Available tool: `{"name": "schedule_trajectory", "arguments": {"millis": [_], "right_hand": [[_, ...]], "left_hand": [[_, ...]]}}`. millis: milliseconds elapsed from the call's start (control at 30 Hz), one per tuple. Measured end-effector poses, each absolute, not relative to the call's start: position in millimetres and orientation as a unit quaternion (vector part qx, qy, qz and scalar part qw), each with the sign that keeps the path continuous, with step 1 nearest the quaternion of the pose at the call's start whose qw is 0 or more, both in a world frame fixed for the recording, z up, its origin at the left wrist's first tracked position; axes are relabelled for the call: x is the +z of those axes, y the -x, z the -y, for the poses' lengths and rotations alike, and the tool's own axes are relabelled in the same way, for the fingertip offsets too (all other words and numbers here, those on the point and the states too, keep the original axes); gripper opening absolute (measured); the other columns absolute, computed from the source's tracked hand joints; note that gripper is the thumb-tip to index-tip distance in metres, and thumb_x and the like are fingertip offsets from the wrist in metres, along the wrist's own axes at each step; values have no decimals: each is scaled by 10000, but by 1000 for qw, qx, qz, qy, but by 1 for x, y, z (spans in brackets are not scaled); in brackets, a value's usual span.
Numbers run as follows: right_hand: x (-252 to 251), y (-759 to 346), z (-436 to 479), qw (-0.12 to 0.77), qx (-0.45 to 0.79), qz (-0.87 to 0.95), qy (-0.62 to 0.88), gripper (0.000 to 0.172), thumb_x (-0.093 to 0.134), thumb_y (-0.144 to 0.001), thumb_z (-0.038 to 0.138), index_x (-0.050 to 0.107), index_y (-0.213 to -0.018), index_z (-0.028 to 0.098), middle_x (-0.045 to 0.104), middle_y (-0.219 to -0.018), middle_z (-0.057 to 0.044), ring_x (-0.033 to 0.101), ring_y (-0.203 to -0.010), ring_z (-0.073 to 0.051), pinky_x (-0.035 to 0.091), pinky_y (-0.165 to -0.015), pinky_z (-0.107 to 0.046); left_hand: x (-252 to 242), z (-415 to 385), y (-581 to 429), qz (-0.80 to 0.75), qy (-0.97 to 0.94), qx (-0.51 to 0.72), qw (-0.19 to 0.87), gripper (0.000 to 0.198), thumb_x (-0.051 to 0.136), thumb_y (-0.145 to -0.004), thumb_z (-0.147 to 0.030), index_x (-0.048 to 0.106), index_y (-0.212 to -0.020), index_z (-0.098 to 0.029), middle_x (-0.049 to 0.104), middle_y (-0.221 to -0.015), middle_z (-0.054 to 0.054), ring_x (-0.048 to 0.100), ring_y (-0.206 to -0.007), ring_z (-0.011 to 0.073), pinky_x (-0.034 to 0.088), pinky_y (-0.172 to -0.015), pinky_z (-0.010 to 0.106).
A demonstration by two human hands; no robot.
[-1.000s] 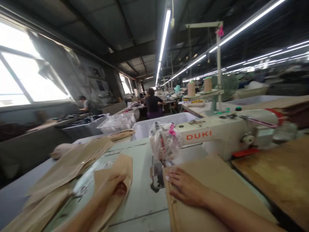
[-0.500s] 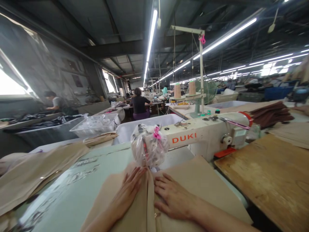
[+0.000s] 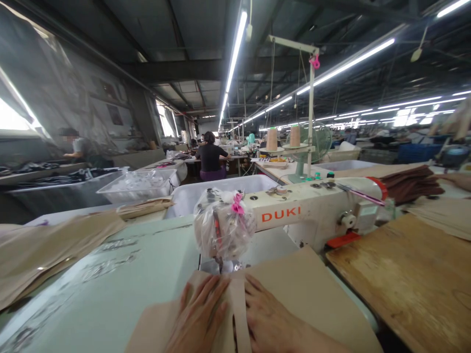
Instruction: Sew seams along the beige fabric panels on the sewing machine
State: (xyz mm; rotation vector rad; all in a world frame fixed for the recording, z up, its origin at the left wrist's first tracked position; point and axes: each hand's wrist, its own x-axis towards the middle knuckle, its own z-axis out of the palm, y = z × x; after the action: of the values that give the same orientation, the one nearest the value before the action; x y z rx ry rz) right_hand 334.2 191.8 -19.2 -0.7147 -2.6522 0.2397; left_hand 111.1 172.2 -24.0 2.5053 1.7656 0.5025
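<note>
Both hands are seen laid flat, fingers extended, on tan fabric [image 3: 294, 289] spread over the pale green tabletop [image 3: 121, 289]; nothing is gripped by either. The left hand [image 3: 200, 318] is pressed on the piece to the left of a raised fold, the right hand [image 3: 270, 321] on the larger piece to the right of it, the two hands lying just beside each other. Directly beyond the fingertips, the plastic-wrapped head of a white sewing machine [image 3: 316, 213] marked DUKI is positioned over the fabric edge. Further beyond the machine, a white tub [image 3: 191, 196] is noted; its contents cannot be determined. Beyond the left hand and further left, a clear bin [image 3: 138, 184] containing crumpled clear plastic is recorded. More tan pieces [image 3: 47, 245] are stacked well left of the left hand. A wooden board [image 3: 405, 274] lies to the right of the right hand.
</note>
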Motion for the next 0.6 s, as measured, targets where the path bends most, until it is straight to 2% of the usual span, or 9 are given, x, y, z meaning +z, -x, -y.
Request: {"name": "schedule_trajectory", "arguments": {"millis": [100, 200, 267, 300, 367, 433, 500, 600], "right_hand": [[-4, -338, -187, 176, 114, 945, 252, 457, 548, -877, 273, 571, -1333, 252, 497, -1456, -65, 320, -1417, -226, 140, -1208, -405], [12, -341, -183, 155, 139, 943, 260, 475, 515, -919, 282, 512, -1393, 260, 437, -1505, -58, 271, -1443, -204, 133, -1211, -398], [17, -342, -181, 152, 148, 940, 267, 496, 510, -919, 262, 485, -1415, 266, 405, -1528, -50, 264, -1446, -196, 122, -1213, -396], [17, -342, -180, 152, 151, 940, 266, 509, 515, -916, 261, 474, -1423, 266, 393, -1536, -48, 265, -1446, -196, 116, -1215, -397], [14, -341, -181, 158, 152, 940, 260, 521, 524, -917, 279, 459, -1434, 261, 398, -1532, -50, 284, -1436, -195, 111, -1216, -399], [8, -340, -181, 172, 152, 938, 261, 504, 514, -934, 306, 459, -1433, 256, 441, -1503, -54, 313, -1419, -195, 110, -1215, -403], [4, -338, -182, 182, 150, 934, 269, 473, 489, -955, 316, 468, -1424, 254, 482, -1470, -55, 330, -1407, -194, 115, -1214, -408], [2, -336, -182, 181, 145, 934, 272, 446, 475, -965, 300, 483, -1408, 251, 506, -1446, -54, 340, -1398, -189, 125, -1212, -408]], "left_hand": [[-21, -195, -104, -569, -793, 210, -59, 334, 435, -976, -329, 636, -1236, -274, 645, -1299, 66, 564, -1233, 284, 361, -1076, 644], [-13, -203, -97, -565, -795, 213, -61, 299, 425, -982, -299, 713, -1007, -224, 715, -1081, 65, 645, -1059, 251, 479, -1004, 518], [-14, -195, -94, -562, -800, 206, -44, 297, 431, -983, -305, 719, -1005, -236, 728, -1065, 52, 674, -1012, 224, 545, -939, 431], [-17, -188, -93, -563, -800, 202, -37, 292, 444, -980, -325, 709, -1072, -247, 721, -1129, 52, 673, -1050, 224, 555, -939, 419], [-25, -173, -92, -565, -803, 190, -28, 361, 464, -970, -395, 624, -1267, -267, 626, -1341, 66, 593, -1224, 261, 523, -1002, 474], [-32, -164, -91, -561, -809, 175, -24, 481, 442, -973, -445, 491, -1409, -248, 489, -1479, 92, 448, -1360, 298, 418, -1077, 576], [-35, -163, -93, -555, -815, 165, -13, 516, 402, -989, -441, 431, -1448, -205, 424, -1520, 120, 353, -1416, 293, 306, -1128, 612], [-34, -171, -94, -559, -812, 167, 7, 504, 375, -1000, -443, 442, -1435, -199, 422, -1524, 123, 312, -1440, 269, 225, -1163, 606]]}}
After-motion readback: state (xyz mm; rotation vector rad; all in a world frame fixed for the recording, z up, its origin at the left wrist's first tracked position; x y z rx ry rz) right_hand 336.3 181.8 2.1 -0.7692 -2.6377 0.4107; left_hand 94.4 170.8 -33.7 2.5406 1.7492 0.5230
